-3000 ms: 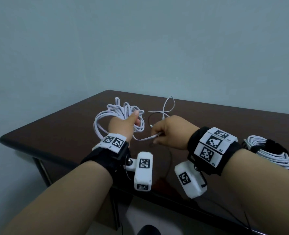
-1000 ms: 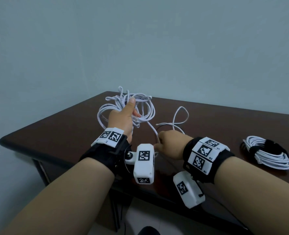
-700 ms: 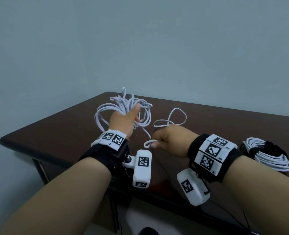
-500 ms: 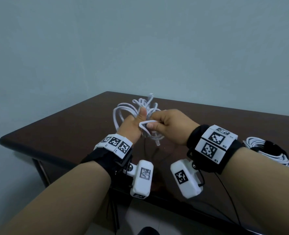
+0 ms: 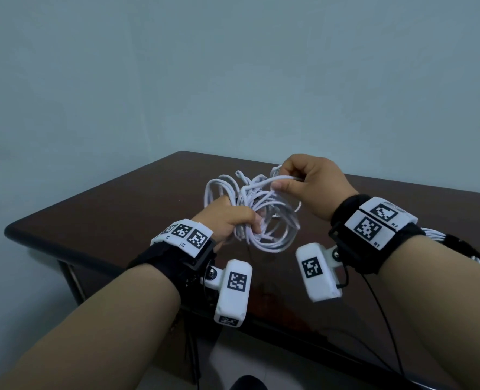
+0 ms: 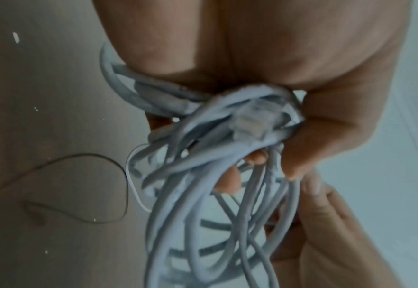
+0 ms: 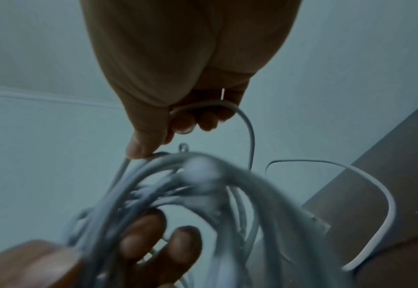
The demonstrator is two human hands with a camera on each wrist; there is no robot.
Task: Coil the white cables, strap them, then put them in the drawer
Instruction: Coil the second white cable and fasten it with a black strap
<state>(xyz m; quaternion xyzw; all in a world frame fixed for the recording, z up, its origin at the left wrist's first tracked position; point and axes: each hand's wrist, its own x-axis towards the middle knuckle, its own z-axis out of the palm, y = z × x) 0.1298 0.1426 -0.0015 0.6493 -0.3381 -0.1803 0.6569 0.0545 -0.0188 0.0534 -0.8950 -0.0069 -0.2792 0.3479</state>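
While the loose white cable [image 5: 257,215] hangs in uneven loops above the dark bench [image 5: 115,220], the left hand [image 5: 227,219] grips the gathered strands, fingers [image 6: 299,155] curled round them with a clear plug [image 6: 252,120] showing in the left wrist view. At one o'clock from it, the right hand [image 5: 307,181] pinches a single strand between thumb and curled fingers [image 7: 185,120]. A second white coil [image 5: 441,240], bound by a black strap [image 5: 458,246], lies on the bench at three o'clock, mostly hidden behind the right wrist. Thin black wires [image 5: 385,311] trail from the wrist cameras across the bench.
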